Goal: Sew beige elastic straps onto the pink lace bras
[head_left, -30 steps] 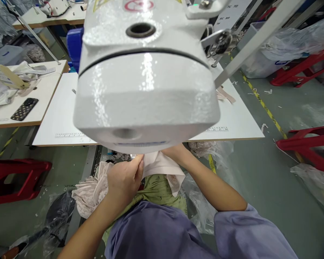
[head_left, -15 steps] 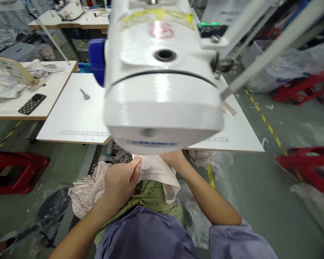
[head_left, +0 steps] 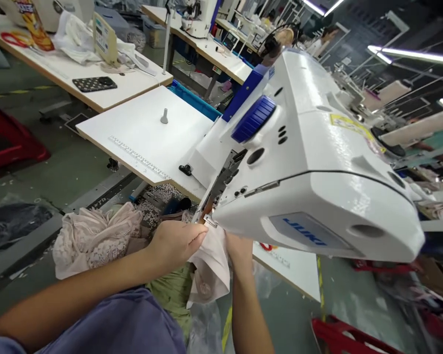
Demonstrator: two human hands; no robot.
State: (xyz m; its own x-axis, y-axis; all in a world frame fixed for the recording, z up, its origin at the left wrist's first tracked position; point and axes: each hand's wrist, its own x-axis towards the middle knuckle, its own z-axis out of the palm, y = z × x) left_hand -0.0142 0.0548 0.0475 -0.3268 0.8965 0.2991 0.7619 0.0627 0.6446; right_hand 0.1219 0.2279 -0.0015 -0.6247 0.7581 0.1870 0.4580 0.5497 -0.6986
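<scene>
The glossy white sewing machine (head_left: 317, 162) bore blue "JUKI" lettering (head_left: 304, 231). Below its near end, the left hand (head_left: 177, 243) pinched the upper edge of a smooth pale-pink fabric piece (head_left: 212, 263) hanging between both hands. The right hand (head_left: 239, 246) touched its right side; with the fingers hidden, its grip could not be determined. Crumpled lace (head_left: 92, 236) lay to the left.

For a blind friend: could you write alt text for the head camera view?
The person's left hand pinches pale fabric under a white sewing machine, the right hand beside it. A lace heap lies further left.
</scene>
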